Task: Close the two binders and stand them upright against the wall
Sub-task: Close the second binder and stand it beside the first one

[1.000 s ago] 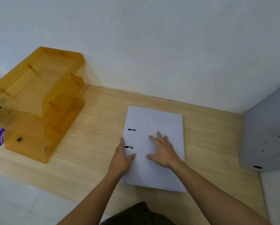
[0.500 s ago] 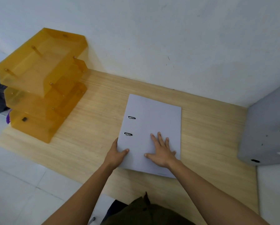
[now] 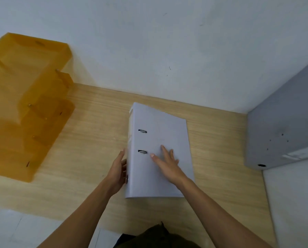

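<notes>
Binder (image 3: 160,158), white, closed, lies on the wood desk (image 3: 88,140) w/ its spine side lifted a bit, well short of the wall (image 3: 167,51). My right hand (image 3: 167,163) is flat on the cover, fingers spread, gripping nothing. My left hand (image 3: 118,173) is open against the spine edge; can't tell if it's curled under. 2nd binder (image 3: 283,131), grey, at right.

Orange translucent tiered tray (image 3: 24,108) at table's left against white wall (image 3: 167,42), light wood table (image 3: 88,140), pale floor (image 3: 10,228) below
</notes>
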{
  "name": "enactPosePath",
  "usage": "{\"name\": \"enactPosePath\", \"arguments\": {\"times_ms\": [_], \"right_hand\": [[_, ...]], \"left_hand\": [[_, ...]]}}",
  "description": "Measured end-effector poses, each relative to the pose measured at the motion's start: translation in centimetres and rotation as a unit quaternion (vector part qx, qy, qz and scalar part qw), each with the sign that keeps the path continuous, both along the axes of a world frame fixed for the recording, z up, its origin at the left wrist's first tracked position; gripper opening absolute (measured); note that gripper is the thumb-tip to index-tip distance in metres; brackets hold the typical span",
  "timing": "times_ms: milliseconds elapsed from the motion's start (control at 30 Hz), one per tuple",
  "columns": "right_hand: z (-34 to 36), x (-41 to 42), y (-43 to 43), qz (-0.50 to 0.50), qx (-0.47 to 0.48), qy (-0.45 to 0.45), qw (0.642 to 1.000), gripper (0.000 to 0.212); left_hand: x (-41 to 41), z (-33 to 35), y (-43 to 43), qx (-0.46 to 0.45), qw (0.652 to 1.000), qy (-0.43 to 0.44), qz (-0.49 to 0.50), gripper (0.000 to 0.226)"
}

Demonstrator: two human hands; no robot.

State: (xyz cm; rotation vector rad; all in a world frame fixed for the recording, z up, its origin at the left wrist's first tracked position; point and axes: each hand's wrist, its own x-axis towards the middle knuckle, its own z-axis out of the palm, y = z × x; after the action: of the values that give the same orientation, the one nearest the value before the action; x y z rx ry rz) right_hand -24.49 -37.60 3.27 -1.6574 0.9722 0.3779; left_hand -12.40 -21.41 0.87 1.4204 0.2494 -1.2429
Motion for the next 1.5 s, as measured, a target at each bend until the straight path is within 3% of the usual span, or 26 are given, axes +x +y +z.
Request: {"name": "enactPosePath", "arguments": {"times_ms": [133,267,367,467,600,700,800,900,1067,1267,1500], "right_hand": [[1.5,0.4,-0.6,-0.118,-0.028,-0.054,0.991,0.073],[1.9,-0.4,0.1,-0.156,-0.057,-0.072,0.983,0.073],[2.8,-0.8,-0.1,-0.203,-0.019,-0.097,0.974,0.084],[4.5,-1.1,-0.5,-0.247,0.035,-0.149,0.957,0.096],[7.4,-1.5,-1.4,-0.231,0.034,-0.246,0.941,0.108],[9.9,-3.2,-3.2,-0.198,-0.009,-0.323,0.925,0.091],[11.3,-6.5,-5.8,-0.195,-0.067,-0.376,0.903,0.077],[11.0,-10.2,-7.8,-0.182,-0.092,-0.371,0.906,0.081],[7.8,-16.1,-9.3,-0.180,-0.126,-0.315,0.923,0.091],[5.6,-21.6,-11.0,-0.262,-0.143,-0.286,0.911,0.062],[6.3,-24.9,-14.3,-0.290,-0.141,-0.291,0.901,0.049]], "left_hand": [[-0.7,1.9,-2.8,-0.150,0.987,0.031,-0.046,0.068],[-1.6,3.5,-5.0,-0.189,0.978,0.053,-0.071,0.059],[-2.5,4.6,-6.0,-0.205,0.971,0.039,-0.115,0.059],[-2.9,6.2,-7.1,-0.196,0.968,-0.027,-0.151,0.056],[-3.4,8.4,-8.8,-0.213,0.952,-0.130,-0.175,0.049],[-4.4,9.4,-10.3,-0.233,0.926,-0.225,-0.192,0.050],[-5.8,9.5,-12.2,-0.243,0.878,-0.321,-0.260,0.078],[-7.9,8.2,-13.9,-0.227,0.849,-0.359,-0.315,0.096],[-11.9,5.7,-16.2,-0.196,0.829,-0.378,-0.363,0.084],[-15.9,6.7,-19.9,-0.215,0.792,-0.395,-0.413,0.104],[-19.1,6.9,-24.0,-0.218,0.771,-0.422,-0.424,0.108]]}}
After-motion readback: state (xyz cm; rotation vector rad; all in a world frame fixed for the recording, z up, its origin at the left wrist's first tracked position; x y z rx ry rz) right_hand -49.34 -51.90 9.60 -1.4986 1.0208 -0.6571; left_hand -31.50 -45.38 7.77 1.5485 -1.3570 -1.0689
